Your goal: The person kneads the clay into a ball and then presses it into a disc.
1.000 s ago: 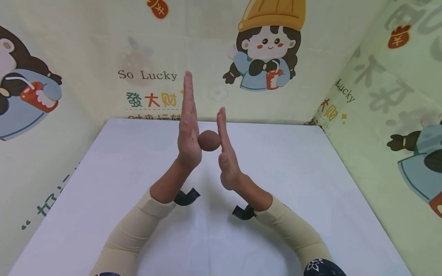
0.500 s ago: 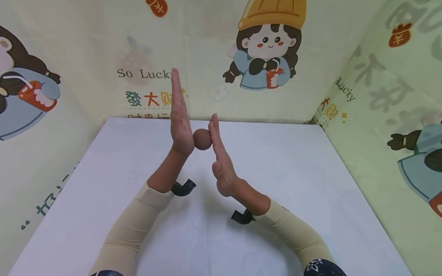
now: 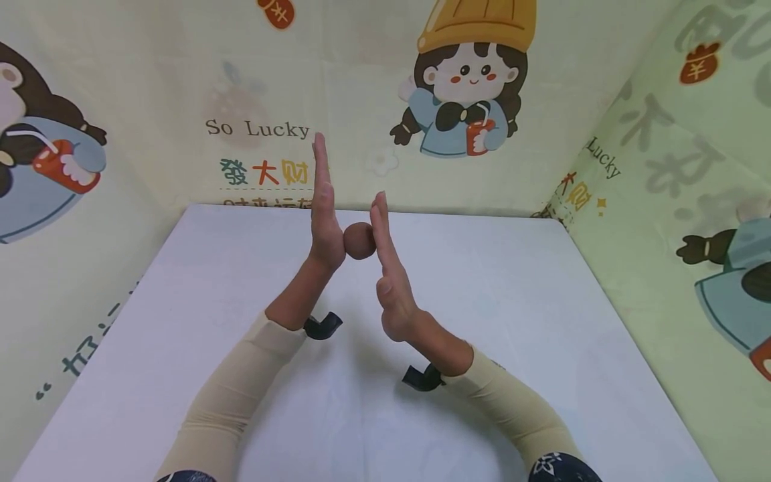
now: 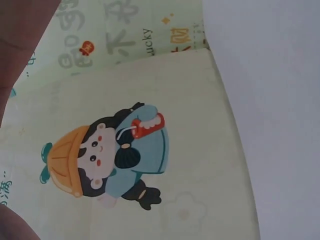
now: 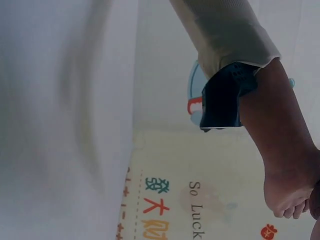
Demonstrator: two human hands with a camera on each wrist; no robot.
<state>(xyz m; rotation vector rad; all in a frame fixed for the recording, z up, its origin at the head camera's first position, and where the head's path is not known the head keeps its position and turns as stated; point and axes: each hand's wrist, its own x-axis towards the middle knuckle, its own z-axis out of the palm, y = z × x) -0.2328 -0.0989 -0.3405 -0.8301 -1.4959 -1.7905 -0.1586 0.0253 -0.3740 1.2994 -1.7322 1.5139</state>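
A plain brown ball [image 3: 359,241] is held up above the white table, pressed between two flat hands. The left hand [image 3: 326,221] stands upright with straight fingers, and the ball touches it low on the palm, near the wrist. On the other side, the straight fingers of the right hand [image 3: 394,288] lean against the ball, its palm and thumb lower down. The left wrist view has only blurred bits of a hand at its left edge, no ball. In the right wrist view the left hand [image 5: 290,187] and its forearm appear, with a dark rounded edge beside them.
Under the hands lies the white tabletop [image 3: 494,294]. Patterned cream wall sheets [image 3: 355,80] with cartoon figures stand behind and at both sides. Dark curved pieces, one at the left wrist [image 3: 322,327] and one at the right wrist [image 3: 423,379], jut inward.
Hands and ball shifted left, then partly back right, ending slightly left of where they began. The ball now meets the left hand closer to the wrist and the right hand's fingers closer to their tips.
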